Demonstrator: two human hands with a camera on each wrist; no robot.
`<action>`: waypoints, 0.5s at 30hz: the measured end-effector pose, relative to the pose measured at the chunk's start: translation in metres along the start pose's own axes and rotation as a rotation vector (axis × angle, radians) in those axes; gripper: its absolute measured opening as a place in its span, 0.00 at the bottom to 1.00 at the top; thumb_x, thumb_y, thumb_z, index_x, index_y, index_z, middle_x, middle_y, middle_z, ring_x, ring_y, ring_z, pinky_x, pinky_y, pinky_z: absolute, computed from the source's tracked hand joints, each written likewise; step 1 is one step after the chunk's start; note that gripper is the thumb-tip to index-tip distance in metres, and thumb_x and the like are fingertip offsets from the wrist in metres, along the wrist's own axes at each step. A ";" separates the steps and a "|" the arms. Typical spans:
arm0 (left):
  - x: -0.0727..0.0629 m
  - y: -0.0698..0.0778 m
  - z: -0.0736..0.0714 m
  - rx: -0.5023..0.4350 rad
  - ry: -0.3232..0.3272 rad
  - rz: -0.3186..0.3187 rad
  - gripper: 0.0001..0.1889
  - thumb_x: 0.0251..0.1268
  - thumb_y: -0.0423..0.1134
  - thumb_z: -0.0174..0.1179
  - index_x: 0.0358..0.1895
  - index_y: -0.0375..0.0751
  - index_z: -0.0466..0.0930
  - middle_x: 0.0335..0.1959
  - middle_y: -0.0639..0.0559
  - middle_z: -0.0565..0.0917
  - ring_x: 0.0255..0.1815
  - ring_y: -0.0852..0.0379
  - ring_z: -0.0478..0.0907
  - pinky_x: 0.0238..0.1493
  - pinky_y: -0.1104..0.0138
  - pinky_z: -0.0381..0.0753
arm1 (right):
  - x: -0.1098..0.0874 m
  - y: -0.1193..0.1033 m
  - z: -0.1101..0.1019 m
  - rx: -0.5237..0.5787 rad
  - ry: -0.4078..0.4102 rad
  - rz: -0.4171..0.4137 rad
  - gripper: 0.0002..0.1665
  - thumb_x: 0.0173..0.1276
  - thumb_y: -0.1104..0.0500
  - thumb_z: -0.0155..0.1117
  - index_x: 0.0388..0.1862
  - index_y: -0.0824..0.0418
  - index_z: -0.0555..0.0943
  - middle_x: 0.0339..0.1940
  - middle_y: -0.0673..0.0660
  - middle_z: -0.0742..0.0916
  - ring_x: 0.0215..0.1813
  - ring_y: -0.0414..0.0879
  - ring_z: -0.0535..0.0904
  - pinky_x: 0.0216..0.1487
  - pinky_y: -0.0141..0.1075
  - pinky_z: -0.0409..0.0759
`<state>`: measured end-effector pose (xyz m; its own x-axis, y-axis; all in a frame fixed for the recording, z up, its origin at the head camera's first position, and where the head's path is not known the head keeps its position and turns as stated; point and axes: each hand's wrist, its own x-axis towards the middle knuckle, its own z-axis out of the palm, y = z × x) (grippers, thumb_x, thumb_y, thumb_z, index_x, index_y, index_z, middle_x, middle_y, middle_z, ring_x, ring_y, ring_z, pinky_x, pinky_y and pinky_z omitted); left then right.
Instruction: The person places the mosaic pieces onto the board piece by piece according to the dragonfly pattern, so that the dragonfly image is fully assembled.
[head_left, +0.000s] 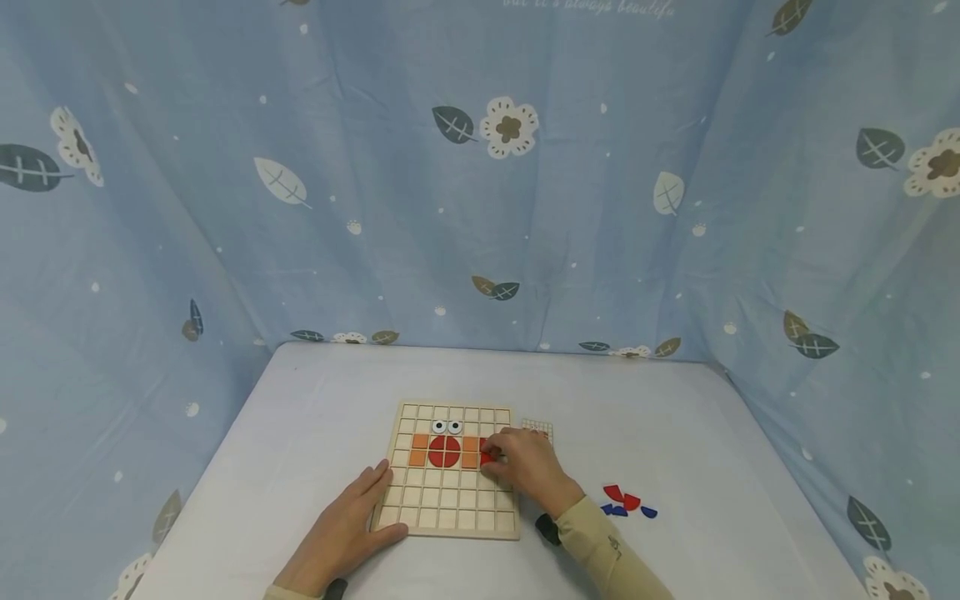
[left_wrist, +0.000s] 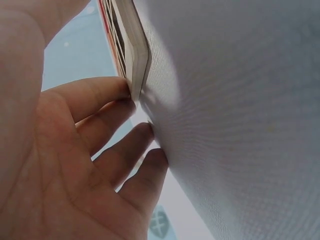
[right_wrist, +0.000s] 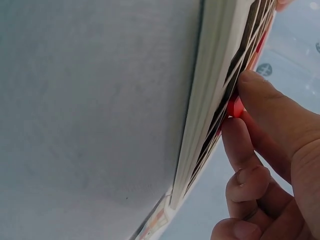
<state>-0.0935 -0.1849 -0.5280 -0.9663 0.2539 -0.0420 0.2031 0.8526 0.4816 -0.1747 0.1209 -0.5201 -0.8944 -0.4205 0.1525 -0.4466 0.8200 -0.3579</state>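
Observation:
A wooden grid board lies flat on the table. Red quarter pieces forming a disc, orange square tiles on both sides of it and two eye tiles fill some cells. My left hand rests at the board's lower left corner, fingers along the left edge and thumb at the near edge. Over the right-hand cells, my right hand pinches a red piece between thumb and fingers, close to the grid surface. Its shape is mostly hidden by the fingers.
A small pattern card lies beyond the right hand, partly covered by it. To the right are loose red pieces and blue pieces on the white table. A patterned blue curtain surrounds the table's back and sides.

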 end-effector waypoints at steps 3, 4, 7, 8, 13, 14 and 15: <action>0.000 0.000 0.000 -0.001 -0.002 -0.006 0.50 0.55 0.65 0.70 0.75 0.38 0.67 0.78 0.51 0.64 0.78 0.43 0.61 0.73 0.49 0.67 | 0.000 0.000 0.000 -0.004 0.000 -0.007 0.16 0.57 0.50 0.81 0.43 0.52 0.90 0.33 0.42 0.87 0.35 0.34 0.80 0.41 0.36 0.81; 0.000 0.000 0.001 -0.002 -0.003 -0.008 0.50 0.55 0.65 0.70 0.75 0.38 0.67 0.78 0.51 0.64 0.78 0.43 0.60 0.73 0.49 0.67 | 0.000 0.000 0.000 -0.007 -0.001 -0.009 0.16 0.57 0.50 0.81 0.43 0.52 0.90 0.33 0.43 0.87 0.34 0.34 0.80 0.41 0.37 0.81; 0.001 0.000 0.001 -0.006 -0.004 -0.010 0.50 0.55 0.65 0.70 0.75 0.38 0.67 0.79 0.51 0.64 0.78 0.43 0.60 0.73 0.49 0.66 | 0.000 -0.001 0.000 -0.018 -0.011 -0.003 0.16 0.57 0.50 0.81 0.43 0.52 0.90 0.33 0.43 0.88 0.35 0.35 0.80 0.43 0.38 0.81; 0.001 0.000 0.001 -0.007 -0.006 -0.012 0.50 0.55 0.65 0.70 0.75 0.38 0.67 0.79 0.51 0.64 0.78 0.43 0.60 0.74 0.49 0.66 | -0.001 -0.001 -0.001 -0.023 -0.017 0.004 0.16 0.57 0.50 0.81 0.44 0.52 0.90 0.34 0.43 0.88 0.35 0.35 0.80 0.44 0.38 0.81; 0.001 0.001 0.001 -0.008 -0.015 -0.022 0.50 0.55 0.66 0.70 0.75 0.38 0.67 0.79 0.51 0.63 0.78 0.43 0.60 0.74 0.49 0.66 | -0.001 -0.002 -0.001 -0.029 -0.024 0.004 0.15 0.59 0.50 0.80 0.44 0.52 0.90 0.35 0.42 0.88 0.36 0.35 0.81 0.46 0.39 0.81; 0.001 0.001 0.001 -0.007 -0.016 -0.025 0.50 0.55 0.66 0.70 0.75 0.38 0.67 0.79 0.51 0.63 0.78 0.43 0.60 0.74 0.49 0.66 | -0.001 -0.002 -0.001 -0.030 -0.021 0.000 0.14 0.60 0.50 0.79 0.43 0.52 0.90 0.35 0.43 0.88 0.37 0.35 0.81 0.47 0.39 0.81; 0.001 0.001 0.001 -0.007 -0.017 -0.026 0.50 0.54 0.66 0.70 0.75 0.38 0.67 0.79 0.51 0.63 0.78 0.43 0.60 0.74 0.48 0.66 | -0.001 -0.002 -0.001 -0.028 -0.016 -0.007 0.14 0.60 0.50 0.79 0.43 0.52 0.91 0.35 0.43 0.88 0.37 0.35 0.82 0.47 0.40 0.82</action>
<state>-0.0938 -0.1831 -0.5283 -0.9686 0.2390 -0.0691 0.1765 0.8558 0.4862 -0.1726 0.1205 -0.5184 -0.8909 -0.4321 0.1399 -0.4533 0.8278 -0.3306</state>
